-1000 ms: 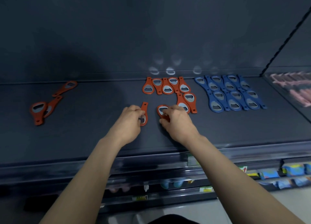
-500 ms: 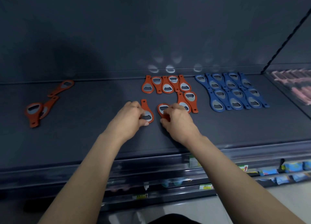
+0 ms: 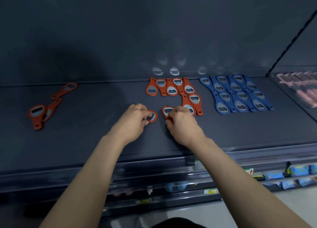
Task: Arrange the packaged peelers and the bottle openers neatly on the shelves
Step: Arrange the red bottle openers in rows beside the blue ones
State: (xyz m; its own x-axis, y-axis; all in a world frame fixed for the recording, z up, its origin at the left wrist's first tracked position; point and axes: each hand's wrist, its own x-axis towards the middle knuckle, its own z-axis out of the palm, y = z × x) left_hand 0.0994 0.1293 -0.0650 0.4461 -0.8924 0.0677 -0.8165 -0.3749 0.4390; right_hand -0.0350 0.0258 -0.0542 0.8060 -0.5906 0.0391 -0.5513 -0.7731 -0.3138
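- Since the earlier frame, the orange plastic bottle opener with a metal head (image 3: 152, 116) in the left hand has turned: its handle, once showing upright, is now hidden under the fingers and only the head shows.
- Dark flat shelf board (image 3: 85, 142), the landmark: both bare forearms reach over its front edge.
- Left hand (image 3: 133, 123), mid-shelf: fingers pinched on the turned opener, which lies low on or just over the board.
- Right hand (image 3: 181, 123), just right of the left: fingertips closed on a second orange opener (image 3: 167, 111), whose head points to the shelf's back.
- Pair of orange openers (image 3: 193, 104), lying flat and touching, just right of the right hand.
- Row of five orange openers (image 3: 170, 88), heads alternating, at the back of the shelf's centre.
- Block of blue bottle openers (image 3: 236, 94) in two packed rows, right of centre.
- Three loose orange openers (image 3: 49, 104), scattered at the shelf's left, two overlapping.
- Pink packaged items (image 3: 301, 90) on the neighbouring board beyond the shelf's right end; too blurred to identify.
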